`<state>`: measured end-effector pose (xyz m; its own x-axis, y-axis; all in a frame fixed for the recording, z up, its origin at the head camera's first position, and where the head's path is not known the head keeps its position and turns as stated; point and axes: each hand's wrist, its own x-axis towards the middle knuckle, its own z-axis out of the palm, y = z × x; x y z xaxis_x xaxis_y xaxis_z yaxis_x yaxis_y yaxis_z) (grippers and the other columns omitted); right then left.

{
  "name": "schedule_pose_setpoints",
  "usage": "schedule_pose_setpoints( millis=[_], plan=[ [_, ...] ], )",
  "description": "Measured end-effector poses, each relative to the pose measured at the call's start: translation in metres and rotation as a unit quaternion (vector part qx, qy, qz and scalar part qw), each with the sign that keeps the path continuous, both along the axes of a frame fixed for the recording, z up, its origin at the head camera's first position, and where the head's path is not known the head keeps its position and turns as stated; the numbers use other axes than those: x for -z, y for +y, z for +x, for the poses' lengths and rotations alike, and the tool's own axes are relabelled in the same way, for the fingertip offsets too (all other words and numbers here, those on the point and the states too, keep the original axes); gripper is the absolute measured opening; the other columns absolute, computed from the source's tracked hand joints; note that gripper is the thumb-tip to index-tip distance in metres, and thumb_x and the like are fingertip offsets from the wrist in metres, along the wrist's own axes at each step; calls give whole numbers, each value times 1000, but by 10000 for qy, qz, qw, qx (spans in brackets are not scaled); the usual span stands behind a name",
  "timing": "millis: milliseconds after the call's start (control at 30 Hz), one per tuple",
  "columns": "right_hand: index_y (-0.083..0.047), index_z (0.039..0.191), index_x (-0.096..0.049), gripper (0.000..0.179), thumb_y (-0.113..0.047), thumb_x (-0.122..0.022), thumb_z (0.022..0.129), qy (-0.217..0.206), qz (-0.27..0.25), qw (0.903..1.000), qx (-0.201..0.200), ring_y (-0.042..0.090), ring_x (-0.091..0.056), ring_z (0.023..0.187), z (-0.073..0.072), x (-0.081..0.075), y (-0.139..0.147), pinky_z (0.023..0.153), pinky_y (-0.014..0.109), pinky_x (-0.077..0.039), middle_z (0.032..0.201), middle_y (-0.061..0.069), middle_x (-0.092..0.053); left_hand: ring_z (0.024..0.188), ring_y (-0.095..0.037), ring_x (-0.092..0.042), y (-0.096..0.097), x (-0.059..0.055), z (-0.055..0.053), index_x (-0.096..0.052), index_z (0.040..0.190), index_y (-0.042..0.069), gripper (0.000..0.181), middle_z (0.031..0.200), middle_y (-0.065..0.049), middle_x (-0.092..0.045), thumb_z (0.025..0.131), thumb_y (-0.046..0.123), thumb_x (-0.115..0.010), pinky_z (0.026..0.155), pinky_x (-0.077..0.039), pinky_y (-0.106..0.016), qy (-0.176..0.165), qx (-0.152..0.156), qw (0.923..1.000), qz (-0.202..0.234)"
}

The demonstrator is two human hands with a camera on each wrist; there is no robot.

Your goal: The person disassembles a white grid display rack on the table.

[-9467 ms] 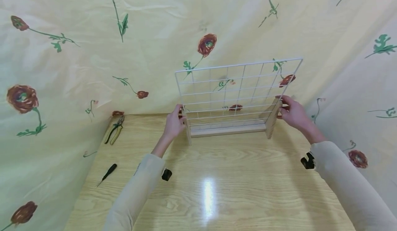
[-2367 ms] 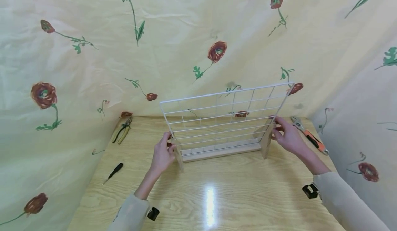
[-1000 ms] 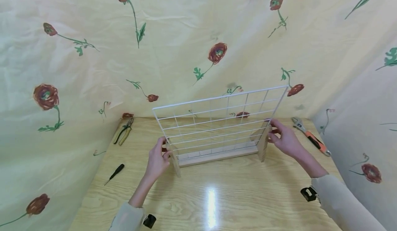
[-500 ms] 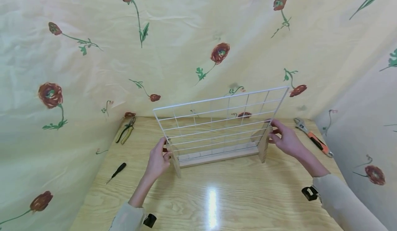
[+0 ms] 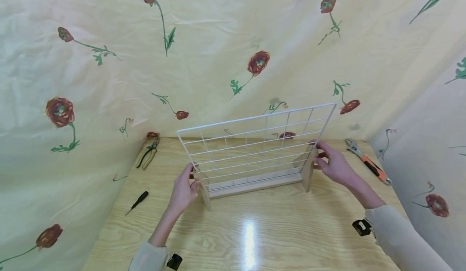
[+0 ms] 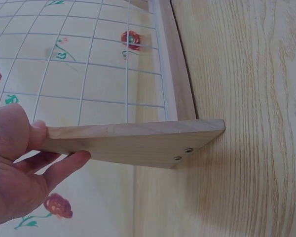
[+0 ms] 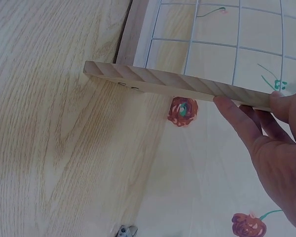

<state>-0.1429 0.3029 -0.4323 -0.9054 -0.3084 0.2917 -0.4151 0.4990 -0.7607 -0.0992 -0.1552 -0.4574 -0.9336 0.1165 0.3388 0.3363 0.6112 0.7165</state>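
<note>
Head view: wood-and-wire rack (image 5: 255, 187) on the tabletop (image 5: 218, 234), white grid (image 5: 256, 117) uppermost; the left hand (image 5: 183, 190) grips its eight-o'clock end, the right hand (image 5: 335, 164) its three-o'clock end. Left wrist: hand closed to a board's thickness on the left end board (image 6: 133, 143); screw heads (image 6: 189, 150) toward three o'clock. Right wrist: similar pinch, right end board (image 7: 177, 84) extending toward ten o'clock.

Light wood-grain table (image 5: 284, 226), pliers (image 5: 150, 157) and black screwdriver (image 5: 140, 199) at left, wire-grid rack (image 5: 255, 187) mid-table, adjustable wrench (image 5: 372, 164) at right
</note>
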Motion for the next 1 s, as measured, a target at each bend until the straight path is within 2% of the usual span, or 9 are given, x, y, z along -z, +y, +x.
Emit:
schedule_pose_setpoints(
  millis=[200, 467, 733, 1000],
  plan=[
    [6, 133, -48, 46, 24, -53, 90, -13, 10, 10000, -21, 50, -60, 93, 1, 1, 0, 66, 41, -62, 115, 34, -52, 102, -45, -65, -1, 4, 3, -51, 122, -1, 50, 108, -24, -66, 80, -22, -66, 83, -57, -57, -202, 3, 9998, 33],
    [5, 134, -47, 46, 22, -52, 92, -108, -82, 9999, -22, 49, -59, 95, 1, 3, -2, 67, 41, -62, 117, 32, -52, 111, -47, -60, -5, 7, 5, -49, 128, -1, 54, 114, -24, -63, 81, -24, -63, 83, -59, -48, -392, 53, 9986, 341],
    [5, 138, -45, 46, 18, -52, 94, -388, -206, 9990, -125, 50, -58, 99, -1, 1, -2, 69, 39, -62, 122, 32, -50, 116, -47, -58, -10, 13, 4, -47, 129, -5, 59, 121, -26, -61, 77, -31, -61, 90, -55, -41, -285, 316, 9950, 906],
    [5, 137, -44, 46, 19, -51, 94, -463, -338, 9981, -221, 46, -57, 96, -1, -1, -6, 70, 40, -62, 121, 33, -50, 112, -45, -62, -13, 15, 6, -47, 129, -2, 61, 114, -23, -63, 77, -29, -63, 85, -57, -42, -32, 362, 9967, 719]
  ],
)
